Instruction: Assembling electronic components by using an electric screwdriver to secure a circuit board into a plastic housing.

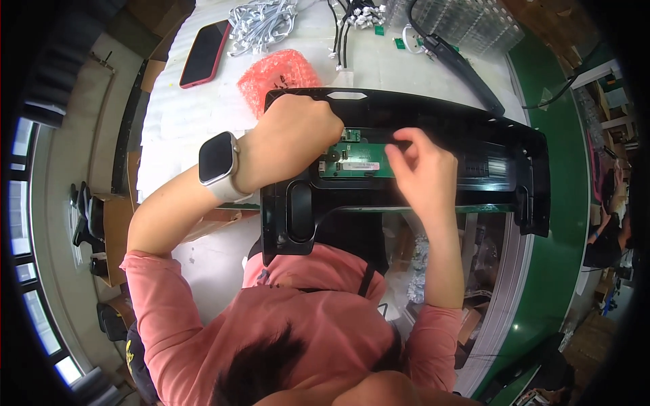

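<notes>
A long black plastic housing (433, 114) lies across the table's near edge, its hollow side up. In its recess sits a green circuit board (365, 154) with a white label, and a smaller green board (352, 134) shows just behind it. My left hand (291, 135), with a watch (218, 160) on the wrist, is closed over the boards' left end. Its fingertips are hidden beneath it, along with whatever they hold. At the right end of the larger board, my right hand (428, 170) has its fingers loosely bent, thumb and forefinger apart, with nothing visible between them.
Behind the housing are a pink bubble-wrap bundle (277, 73), a red-edged phone (205, 54) and a heap of white cables (263, 26). Black cables (344, 30), a black handheld tool (467, 73) and clear plastic trays (460, 24) lie farther right.
</notes>
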Demonstrator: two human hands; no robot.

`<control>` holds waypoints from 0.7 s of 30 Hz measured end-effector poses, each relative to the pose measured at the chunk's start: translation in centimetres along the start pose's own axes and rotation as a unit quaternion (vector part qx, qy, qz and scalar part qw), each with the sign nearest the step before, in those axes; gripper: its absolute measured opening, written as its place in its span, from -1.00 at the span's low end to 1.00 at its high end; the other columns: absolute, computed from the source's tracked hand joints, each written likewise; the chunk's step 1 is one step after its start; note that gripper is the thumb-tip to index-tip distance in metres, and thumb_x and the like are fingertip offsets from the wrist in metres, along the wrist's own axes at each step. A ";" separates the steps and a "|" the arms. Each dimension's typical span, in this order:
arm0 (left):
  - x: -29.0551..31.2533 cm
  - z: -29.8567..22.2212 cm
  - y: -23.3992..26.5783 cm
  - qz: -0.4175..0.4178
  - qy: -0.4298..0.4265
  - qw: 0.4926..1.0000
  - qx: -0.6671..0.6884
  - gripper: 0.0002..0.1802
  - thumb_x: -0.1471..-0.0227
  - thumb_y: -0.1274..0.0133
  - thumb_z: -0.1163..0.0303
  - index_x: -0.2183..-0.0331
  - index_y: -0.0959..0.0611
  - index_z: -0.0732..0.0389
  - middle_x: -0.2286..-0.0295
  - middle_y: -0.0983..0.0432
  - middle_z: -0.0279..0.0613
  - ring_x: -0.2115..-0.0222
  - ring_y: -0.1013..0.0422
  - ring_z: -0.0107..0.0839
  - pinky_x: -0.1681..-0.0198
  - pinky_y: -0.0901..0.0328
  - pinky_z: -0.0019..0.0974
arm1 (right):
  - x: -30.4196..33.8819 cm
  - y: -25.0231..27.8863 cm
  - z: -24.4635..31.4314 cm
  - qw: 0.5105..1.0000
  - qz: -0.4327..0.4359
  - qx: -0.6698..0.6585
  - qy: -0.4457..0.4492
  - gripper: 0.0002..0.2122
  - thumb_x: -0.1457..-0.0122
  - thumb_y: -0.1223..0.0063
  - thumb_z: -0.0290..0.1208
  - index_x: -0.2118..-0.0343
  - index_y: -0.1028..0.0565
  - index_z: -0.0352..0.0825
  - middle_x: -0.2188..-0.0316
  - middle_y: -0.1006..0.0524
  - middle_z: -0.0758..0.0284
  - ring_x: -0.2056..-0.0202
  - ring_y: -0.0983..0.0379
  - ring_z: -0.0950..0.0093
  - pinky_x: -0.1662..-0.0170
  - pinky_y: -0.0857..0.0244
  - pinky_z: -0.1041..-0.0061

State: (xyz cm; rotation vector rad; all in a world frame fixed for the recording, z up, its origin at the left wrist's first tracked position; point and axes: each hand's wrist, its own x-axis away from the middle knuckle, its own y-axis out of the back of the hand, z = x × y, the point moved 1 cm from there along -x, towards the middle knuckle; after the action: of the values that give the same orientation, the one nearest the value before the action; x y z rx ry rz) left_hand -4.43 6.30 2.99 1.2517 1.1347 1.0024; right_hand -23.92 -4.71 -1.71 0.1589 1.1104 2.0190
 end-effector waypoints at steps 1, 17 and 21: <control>-0.3 0.1 0.1 0.006 -0.025 1.000 -0.006 -0.97 0.29 -0.13 0.52 0.66 -0.61 0.20 0.63 -0.52 -0.05 0.52 -0.53 -0.10 0.47 -0.40 -0.15 | 0.1 -0.1 -0.2 1.000 -0.002 -0.005 -0.002 -0.83 -0.06 -0.23 -0.40 0.31 -0.55 -0.34 0.66 -0.51 0.23 0.66 -0.46 0.37 0.54 -0.29 0.42; -3.4 2.5 2.5 0.182 -0.039 0.952 0.242 -0.86 0.18 -0.06 0.62 0.44 -0.61 0.35 0.53 -0.58 -0.18 0.51 -0.57 -0.35 0.43 -0.42 -0.37 | -0.1 -0.7 0.1 0.986 0.009 0.150 0.069 -0.83 -0.11 -0.17 -0.36 0.32 -0.50 -0.34 0.51 -0.58 0.13 0.50 -0.55 0.15 0.45 -0.38 0.24; -2.7 4.1 1.9 0.252 0.019 0.820 0.514 -0.74 0.15 -0.02 0.69 0.30 -0.60 0.42 0.49 -0.63 -0.17 0.45 -0.59 -0.46 0.36 -0.42 -0.46 | 0.9 0.5 1.2 0.990 -0.061 0.070 0.110 -0.83 -0.06 -0.23 -0.40 0.32 -0.53 -0.34 0.61 -0.52 0.24 0.59 -0.50 0.26 0.52 -0.34 0.36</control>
State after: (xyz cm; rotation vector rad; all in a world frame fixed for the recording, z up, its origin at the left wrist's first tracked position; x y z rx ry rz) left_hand -0.83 3.05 5.02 2.5111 1.4734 0.7558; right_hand -24.27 -3.39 -0.80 -0.0608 1.3667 1.8827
